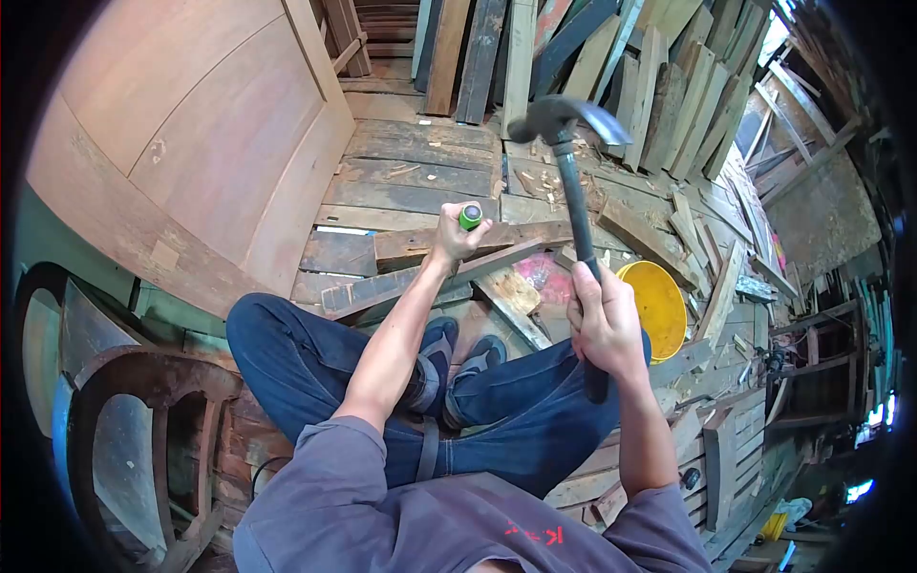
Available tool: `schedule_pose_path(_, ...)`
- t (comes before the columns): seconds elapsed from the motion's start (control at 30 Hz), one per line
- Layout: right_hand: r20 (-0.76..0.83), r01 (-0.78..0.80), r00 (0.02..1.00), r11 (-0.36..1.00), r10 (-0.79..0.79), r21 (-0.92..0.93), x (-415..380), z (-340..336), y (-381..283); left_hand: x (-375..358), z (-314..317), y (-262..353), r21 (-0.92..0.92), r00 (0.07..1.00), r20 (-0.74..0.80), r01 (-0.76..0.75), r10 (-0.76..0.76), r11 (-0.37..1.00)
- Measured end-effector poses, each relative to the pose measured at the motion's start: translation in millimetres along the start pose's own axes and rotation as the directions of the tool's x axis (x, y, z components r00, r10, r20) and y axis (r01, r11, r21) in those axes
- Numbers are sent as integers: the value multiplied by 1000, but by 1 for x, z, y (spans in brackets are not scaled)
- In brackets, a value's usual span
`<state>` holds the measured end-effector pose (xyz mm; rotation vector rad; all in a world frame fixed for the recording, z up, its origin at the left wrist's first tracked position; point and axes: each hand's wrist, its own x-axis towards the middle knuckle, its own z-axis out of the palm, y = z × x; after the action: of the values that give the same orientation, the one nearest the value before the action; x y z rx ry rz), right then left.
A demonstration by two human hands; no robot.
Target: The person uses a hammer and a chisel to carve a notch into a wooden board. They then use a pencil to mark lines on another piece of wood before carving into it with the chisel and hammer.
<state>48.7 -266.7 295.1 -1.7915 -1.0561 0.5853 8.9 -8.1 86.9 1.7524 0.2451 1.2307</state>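
My left hand (460,232) is wrapped round a green-handled tool (470,217), whose butt end points up at the camera; its lower part is hidden. Beneath that hand lies a long wooden beam (401,250) set across the floor in front of my feet. To the right, my right hand (606,320) grips the dark handle of a claw hammer (576,205). The hammer is raised, with its metal head up and slightly blurred, apart from the green-handled tool.
A yellow bucket (659,310) stands beside my right knee. Planks (659,105) lean at the back. A large wooden panel (210,124) is at the left, above a wooden chair (153,382). Offcuts and chips litter the plank floor (411,153).
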Motion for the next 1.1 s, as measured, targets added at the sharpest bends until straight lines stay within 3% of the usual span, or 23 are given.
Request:
schedule_pose_path(0.1,-63,183,979,972,-194,-148,1,17,17,0,1,5,9,1000,10,-20,20,1000)
schedule_pose_path(0.13,4,63,998,976,-63,-208,-1,20,30,0,-1,5,32,1000,20,-24,23,999)
schedule_pose_path(0.23,211,11,974,910,84,-414,1,22,36,-5,5,0,-57,1000,-22,1,-2,998)
schedule_pose_path(0.33,238,-247,923,940,302,-234,1,12,4,-1,3,2,14,999,21,-30,29,999)
schedule_pose_path(0.47,-2,17,1000,999,-17,27,1,1,-20,-1,-2,0,-9,1000,11,3,-3,1000)
schedule_pose_path(0.57,-95,81,993,991,-71,106,6,5,-18,0,-3,-2,4,999,6,-40,40,999)
schedule_pose_path(0.63,-102,140,983,985,-150,-96,11,18,9,0,-2,-6,35,996,20,-86,86,996)
schedule_pose_path(0.67,-35,129,989,965,-140,-227,12,24,33,-2,-2,-5,2,1000,5,-29,29,1000)
schedule_pose_path(0.7,-2,254,960,870,-281,-424,13,35,45,-6,-1,-3,-33,1000,-8,29,-29,999)
schedule_pose_path(0.73,97,65,995,928,-31,-367,9,28,50,-6,1,-1,-71,996,-20,82,-84,994)
schedule_pose_path(0.77,206,-138,955,934,213,-329,5,23,33,-8,0,-3,-83,996,-33,78,-81,994)
schedule_pose_path(0.87,181,-176,959,961,216,-212,3,9,12,-10,1,-14,-30,1000,22,19,-18,999)
schedule_pose_path(0.93,76,-81,993,994,87,-76,0,-2,-13,-2,0,-16,43,998,47,-36,34,998)
schedule_pose_path(1.0,-27,52,998,995,-50,83,-2,-10,-27,-2,-1,-6,-16,1000,17,3,-3,1000)
schedule_pose_path(1.03,-42,30,999,967,-20,254,-4,-12,-38,-1,-4,0,-44,1000,-1,22,-22,999)
schedule_pose_path(1.1,-128,165,983,937,-131,309,4,-6,-27,-3,-6,-8,-15,999,9,33,-33,999)
